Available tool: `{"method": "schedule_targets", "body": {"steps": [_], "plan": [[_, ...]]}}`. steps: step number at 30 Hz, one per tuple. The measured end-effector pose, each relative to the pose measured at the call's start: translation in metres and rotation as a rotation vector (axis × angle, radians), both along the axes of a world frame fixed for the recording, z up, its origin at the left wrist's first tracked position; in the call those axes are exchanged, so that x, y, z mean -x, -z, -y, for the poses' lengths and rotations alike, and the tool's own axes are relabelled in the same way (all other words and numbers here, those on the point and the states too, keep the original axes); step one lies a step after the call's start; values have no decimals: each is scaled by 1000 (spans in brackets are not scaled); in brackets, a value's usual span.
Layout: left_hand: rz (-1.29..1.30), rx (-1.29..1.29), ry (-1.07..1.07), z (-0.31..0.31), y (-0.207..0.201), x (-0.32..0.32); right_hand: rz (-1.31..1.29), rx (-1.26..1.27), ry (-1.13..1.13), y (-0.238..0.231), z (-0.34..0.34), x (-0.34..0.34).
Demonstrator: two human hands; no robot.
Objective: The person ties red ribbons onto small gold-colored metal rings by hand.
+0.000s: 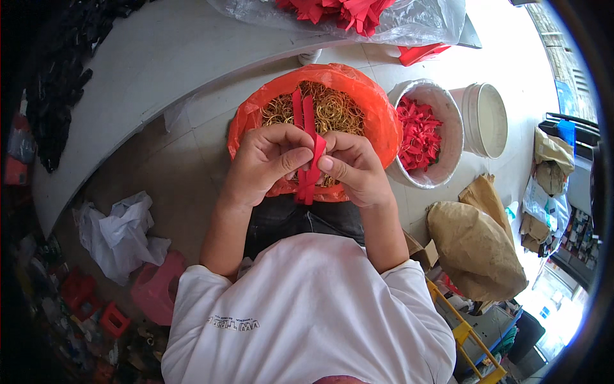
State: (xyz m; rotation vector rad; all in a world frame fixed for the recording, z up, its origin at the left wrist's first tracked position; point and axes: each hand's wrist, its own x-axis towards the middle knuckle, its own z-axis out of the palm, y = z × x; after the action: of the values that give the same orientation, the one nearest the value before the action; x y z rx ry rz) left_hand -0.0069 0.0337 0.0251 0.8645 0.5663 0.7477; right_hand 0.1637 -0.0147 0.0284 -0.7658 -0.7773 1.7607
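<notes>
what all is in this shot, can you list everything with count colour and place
red ribbon strips: a few, red, pinched between both hands
bag of rubber bands: one, orange bag, tan bands, under the hands
bucket of red pieces: one, whitish, right of the bag
empty bucket: one, white, farther right
clear bag: one, red pieces inside, on grey table
brown paper sacks: several, right
white plastic bag: one, floor left
pink stool: one, lower left
left hand: holding strips
right hand: holding strips

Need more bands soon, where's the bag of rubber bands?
Centre of the head view: the orange bag of rubber bands sits just beyond both hands, left of the bucket of red strips.
</notes>
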Motion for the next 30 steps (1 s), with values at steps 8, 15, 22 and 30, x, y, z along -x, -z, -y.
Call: {"method": "schedule_targets", "body": {"steps": [8,15,22,30], "plan": [[-155,-243,-104,3,2,-5,266,-79,108,1,0,9],[-731,-877,-472,-4,-3,-7,621,-74,148,-3,13,-5],[-597,-685,-77,1,-24,-9,779,-414,417,-15,5,-10],[166,-154,-373,-11,-22,23,517,-14,93,-12,27,4]]}}
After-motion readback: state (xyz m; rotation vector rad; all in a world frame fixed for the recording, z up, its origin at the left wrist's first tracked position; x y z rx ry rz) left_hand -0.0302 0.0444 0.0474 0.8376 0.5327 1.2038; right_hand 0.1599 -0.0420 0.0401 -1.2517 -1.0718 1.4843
